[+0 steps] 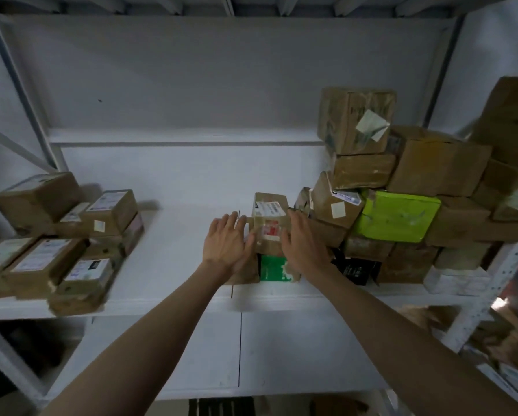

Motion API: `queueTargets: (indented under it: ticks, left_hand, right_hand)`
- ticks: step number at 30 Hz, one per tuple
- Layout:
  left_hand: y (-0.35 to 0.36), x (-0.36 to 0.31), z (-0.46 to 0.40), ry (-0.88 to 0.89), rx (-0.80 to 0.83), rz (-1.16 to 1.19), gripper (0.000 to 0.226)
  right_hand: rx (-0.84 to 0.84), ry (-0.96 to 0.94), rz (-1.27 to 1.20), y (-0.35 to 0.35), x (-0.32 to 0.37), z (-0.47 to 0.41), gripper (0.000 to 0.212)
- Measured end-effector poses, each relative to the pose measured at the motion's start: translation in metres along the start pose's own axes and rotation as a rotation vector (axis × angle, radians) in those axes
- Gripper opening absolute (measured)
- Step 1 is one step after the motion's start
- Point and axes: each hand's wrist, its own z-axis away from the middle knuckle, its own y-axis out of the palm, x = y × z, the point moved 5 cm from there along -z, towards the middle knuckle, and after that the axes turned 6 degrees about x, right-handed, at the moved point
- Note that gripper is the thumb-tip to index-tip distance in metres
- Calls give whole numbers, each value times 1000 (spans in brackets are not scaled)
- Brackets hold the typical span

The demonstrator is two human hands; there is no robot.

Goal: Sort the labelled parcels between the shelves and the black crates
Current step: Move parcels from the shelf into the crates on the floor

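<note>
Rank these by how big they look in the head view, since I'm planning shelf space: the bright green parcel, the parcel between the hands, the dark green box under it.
1. Bright green parcel, clearly largest.
2. Parcel between the hands.
3. Dark green box, though partly hidden, so unsure.

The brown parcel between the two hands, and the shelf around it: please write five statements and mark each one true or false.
1. The left hand and right hand flank the brown parcel with straight fingers. True.
2. That parcel sits on a green box. True.
3. The lime-green parcel lies in the left pile. False: it lies in the right stack.
4. The brown parcel bears no label. False: a white label is on top.
5. The shelf is white. True.
</note>
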Motion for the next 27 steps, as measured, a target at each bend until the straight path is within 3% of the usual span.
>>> queueTargets:
  ticks: [7,11,13,16,19,22,24,27]
  left_hand:
    - [13,-20,-61,-129,91,558,53]
    - [37,-16,-82,-225,161,720,49]
    - [52,-11,-89,-285,204,901,41]
    - [68,-14,-91,-317,278,1147,46]
    - [70,-18,-86,-346,223,1293,43]
    - [54,-19,-80,-232,105,1398,47]
    - [38,-15,-77,-109,-9,1431,46]
    - [18,-2,-69,-98,-166,1340,58]
  right_hand:
    - [52,53,-125,29,-12,-69,44]
    - [111,142,-203,46,-21,-84,43]
    - [129,218,-266,54,-27,-90,43]
    - [151,309,-338,59,-29,-96,42]
    - [81,298,-377,54,-23,-96,44]
    - [-94,233,-449,42,-18,-93,43]
    - [-199,225,-579,38,-19,-93,38]
    - [-233,298,-842,40,-21,-95,32]
